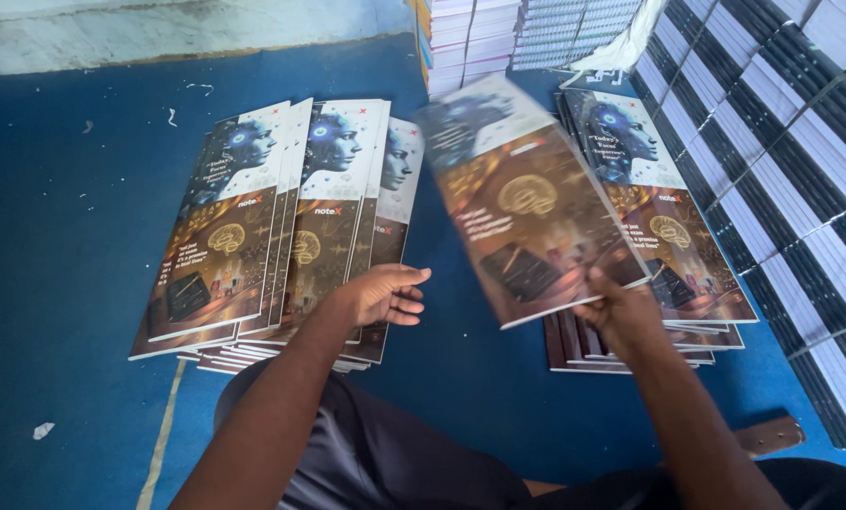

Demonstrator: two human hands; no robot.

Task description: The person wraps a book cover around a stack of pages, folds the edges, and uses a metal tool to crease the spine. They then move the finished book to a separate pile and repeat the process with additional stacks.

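Blue floor (55, 236), head view: right hand (621, 316) fingers pinch a blurred printed cover (527, 203) above the right cover pile (668, 236); left hand (385, 295) empty, fingers loosely spread over the fanned left pile (281, 227). Step looks like sheet transfer; next probably needs a flat, aligned drop

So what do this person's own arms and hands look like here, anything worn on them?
Both forearms are bare, with no sleeves in view. The left hand and right hand wear no gloves, and no watch, ring or wristband can be seen. Nothing is marked on either arm.
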